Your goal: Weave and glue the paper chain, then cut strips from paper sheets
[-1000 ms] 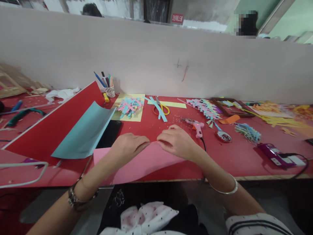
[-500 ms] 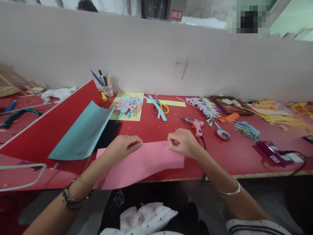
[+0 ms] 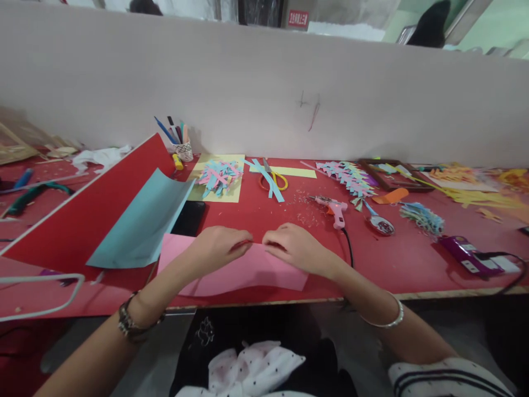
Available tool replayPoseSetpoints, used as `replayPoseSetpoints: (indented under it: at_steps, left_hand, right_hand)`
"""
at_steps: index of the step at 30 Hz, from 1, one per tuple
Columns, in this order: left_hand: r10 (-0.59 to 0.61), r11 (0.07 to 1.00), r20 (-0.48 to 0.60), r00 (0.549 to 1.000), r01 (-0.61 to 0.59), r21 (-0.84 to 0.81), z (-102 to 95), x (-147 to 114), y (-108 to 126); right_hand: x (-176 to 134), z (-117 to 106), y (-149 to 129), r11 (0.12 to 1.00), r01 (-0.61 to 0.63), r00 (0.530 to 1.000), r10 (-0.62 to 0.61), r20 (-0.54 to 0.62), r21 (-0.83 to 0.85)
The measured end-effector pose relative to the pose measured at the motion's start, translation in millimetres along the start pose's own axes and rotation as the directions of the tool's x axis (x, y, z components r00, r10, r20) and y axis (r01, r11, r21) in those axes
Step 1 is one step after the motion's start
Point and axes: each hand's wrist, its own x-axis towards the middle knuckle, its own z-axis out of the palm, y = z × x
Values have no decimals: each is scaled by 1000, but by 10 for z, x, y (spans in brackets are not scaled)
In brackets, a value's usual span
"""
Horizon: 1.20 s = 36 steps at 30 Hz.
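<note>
A sheet of pink paper (image 3: 248, 273) lies along the front edge of the red table, its near side slightly wavy. Both hands are on its far edge, close together near the middle. My left hand (image 3: 219, 249) is closed in a pinch on that edge, thumb side towards the right. Facing it, my right hand (image 3: 295, 249) pinches the same edge a short way off. The fingertips of both hands are partly hidden. Left of the pink sheet, a light blue sheet (image 3: 142, 220) leans on a red board (image 3: 136, 176).
Beyond the hands are scissors (image 3: 281, 181), a pile of paper strips (image 3: 217, 177) and a pink glue gun (image 3: 335, 209) with a cord. A spoon (image 3: 380, 223) and a purple device (image 3: 469, 255) sit to the right. A pen cup (image 3: 183, 150) stands by the white partition (image 3: 248, 82).
My right hand has moved left along the paper's far edge, closer to my left hand, which has shifted slightly right. The pink sheet's near side has come down onto the table.
</note>
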Motion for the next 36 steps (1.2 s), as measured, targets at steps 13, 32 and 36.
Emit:
replayPoseSetpoints:
  at_steps: [13, 32, 36]
  left_hand:
    - [338, 923, -400, 852, -217, 318, 195, -51, -7]
    - [-90, 912, 150, 985, 21, 411, 262, -440, -631]
    - [-116, 923, 115, 987, 64, 379, 292, -437, -548]
  right_hand:
    - [6, -78, 122, 910, -56, 998, 48, 30, 410]
    - [-48, 157, 902, 882, -317, 931, 219, 290, 349]
    - [-87, 216, 941, 911, -325, 936, 273, 220, 252]
